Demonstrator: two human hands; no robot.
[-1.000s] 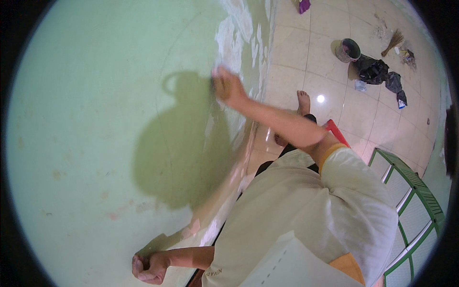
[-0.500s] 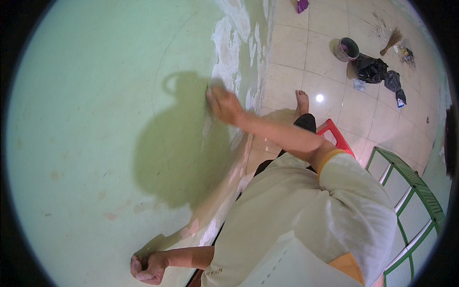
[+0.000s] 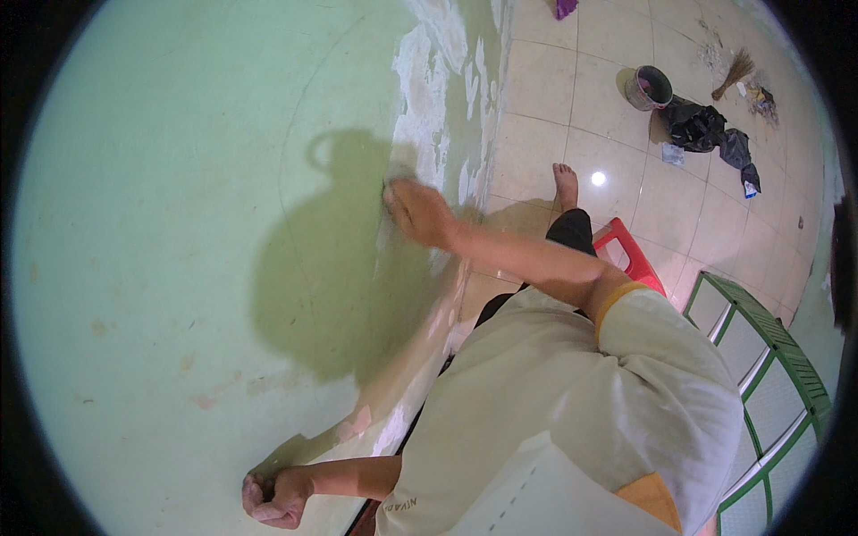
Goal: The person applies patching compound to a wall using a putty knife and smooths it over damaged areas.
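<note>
My right hand [image 3: 418, 211] is closed, with its fingertips pressed to the pale green wall [image 3: 170, 179]. It sits at the lower end of a rough white filler patch [image 3: 418, 98]; whatever the fingers may grip is hidden. Lower on the left, my left hand [image 3: 275, 498] rests against the same wall in a loose fist, its fingers curled and dusty, and nothing shows in it. A large shadow of my head and arm falls on the wall to the left of my right hand.
On the tiled floor [image 3: 608, 98] are a bucket [image 3: 649, 88], black plastic bags [image 3: 695, 125], a straw broom [image 3: 735, 73] and scraps. A red plastic stool [image 3: 633, 254] stands beside my leg. A green-framed rack [image 3: 770, 357] is at the right. Purple cloth [image 3: 565, 8] lies at the top.
My right hand has slid a little down the wall, away from the upper part of the white patch. The left hand stays in place.
</note>
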